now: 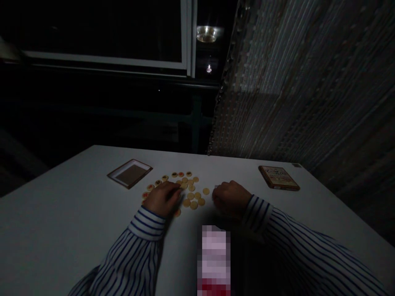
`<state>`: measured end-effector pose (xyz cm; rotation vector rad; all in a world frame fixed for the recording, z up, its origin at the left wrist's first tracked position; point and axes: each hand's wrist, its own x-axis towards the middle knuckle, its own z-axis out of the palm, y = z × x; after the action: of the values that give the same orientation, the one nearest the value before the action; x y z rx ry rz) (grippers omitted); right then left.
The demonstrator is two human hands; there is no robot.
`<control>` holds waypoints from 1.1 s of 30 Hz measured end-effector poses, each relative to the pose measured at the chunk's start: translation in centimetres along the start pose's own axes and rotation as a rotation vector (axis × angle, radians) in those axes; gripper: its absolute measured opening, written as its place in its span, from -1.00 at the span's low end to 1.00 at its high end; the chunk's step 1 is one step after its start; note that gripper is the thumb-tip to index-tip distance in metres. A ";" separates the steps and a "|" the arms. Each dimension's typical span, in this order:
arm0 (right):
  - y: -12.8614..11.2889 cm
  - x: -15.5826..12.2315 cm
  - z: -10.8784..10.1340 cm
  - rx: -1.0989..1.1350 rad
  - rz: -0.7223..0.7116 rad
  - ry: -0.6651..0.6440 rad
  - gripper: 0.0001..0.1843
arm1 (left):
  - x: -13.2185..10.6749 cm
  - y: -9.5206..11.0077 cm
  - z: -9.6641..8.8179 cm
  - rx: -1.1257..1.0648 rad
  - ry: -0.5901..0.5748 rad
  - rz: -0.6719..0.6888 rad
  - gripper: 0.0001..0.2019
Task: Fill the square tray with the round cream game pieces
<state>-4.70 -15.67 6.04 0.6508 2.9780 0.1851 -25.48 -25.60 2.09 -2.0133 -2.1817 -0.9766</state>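
Note:
Several round xiangqi pieces [191,196] lie in a loose group in the middle of the white table [77,230]; these show plain tan faces. Around their left and far side curves a row of pieces with red or dark characters [158,182]. My left hand [162,198] is over the left part of this row, thumb and forefinger apart, fingertips by the plain pieces; it hides some of them. To the right of the group, my right hand [231,198] is curled closed. A pale edge shows by its fingers, too dim to name. One plain piece [206,191] lies just left of it.
An open shallow box [130,173] lies at the far left of the table. A brown printed box [279,178] lies at the far right, near a small label [296,165]. A bead-string curtain [262,82] hangs behind the table, beside a dark window [108,33].

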 end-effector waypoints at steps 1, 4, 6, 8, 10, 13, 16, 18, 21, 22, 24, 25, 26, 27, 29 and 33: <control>-0.4 0.4 0.1 -0.002 -0.016 0.008 -0.80 | 0.0 -0.1 0.0 0.014 -0.011 0.008 -0.74; -1.8 1.6 0.5 -0.020 -0.052 0.011 -0.79 | -0.1 -0.5 0.1 0.034 -0.059 0.049 -0.74; -2.7 2.4 0.6 -0.022 -0.081 0.000 -0.78 | -0.2 -0.9 0.3 0.047 -0.073 0.066 -0.73; -3.5 3.2 0.8 -0.020 -0.089 0.000 -0.78 | -0.3 -1.1 0.3 0.062 -0.066 0.063 -0.72; -4.1 3.8 1.1 -0.019 -0.096 0.007 -0.77 | -0.4 -1.3 0.3 0.070 -0.056 0.056 -0.71; -4.5 4.5 1.7 -0.030 -0.095 0.011 -0.75 | -0.5 -1.4 0.4 0.069 -0.052 0.050 -0.71; -4.5 4.8 2.1 -0.051 -0.095 0.003 -0.73 | -0.5 -1.5 0.6 0.068 -0.078 0.071 -0.72; -4.5 4.9 2.3 -0.062 -0.103 -0.004 -0.73 | -0.5 -1.5 0.7 0.077 -0.089 0.085 -0.72; -4.5 4.9 2.4 -0.077 -0.114 -0.010 -0.73 | -0.5 -1.5 0.8 0.086 -0.093 0.094 -0.72; -4.5 5.0 2.4 -0.081 -0.115 -0.010 -0.73 | -0.5 -1.5 0.8 0.085 -0.096 0.096 -0.72; -4.6 5.2 2.6 -0.087 -0.110 -0.010 -0.73 | -0.5 -1.4 0.8 0.084 -0.105 0.101 -0.72; -4.6 5.3 2.8 -0.090 -0.107 -0.009 -0.74 | -0.5 -1.4 0.8 0.084 -0.111 0.103 -0.72; -4.6 5.4 2.9 -0.093 -0.103 -0.011 -0.75 | -0.5 -1.3 0.8 0.084 -0.118 0.105 -0.72; -4.6 5.5 3.0 -0.093 -0.102 -0.013 -0.76 | -0.5 -1.3 0.8 0.085 -0.124 0.106 -0.73; -4.5 5.6 3.2 -0.088 -0.100 -0.015 -0.77 | -0.5 -1.2 0.8 0.088 -0.127 0.105 -0.73; -4.3 5.7 3.2 -0.063 -0.103 -0.026 -0.77 | -0.5 -1.1 0.9 0.085 -0.117 0.104 -0.74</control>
<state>-11.30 -16.86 1.96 0.4886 2.9580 0.2593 -26.06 -25.66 0.67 -2.1704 -2.1080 -0.7596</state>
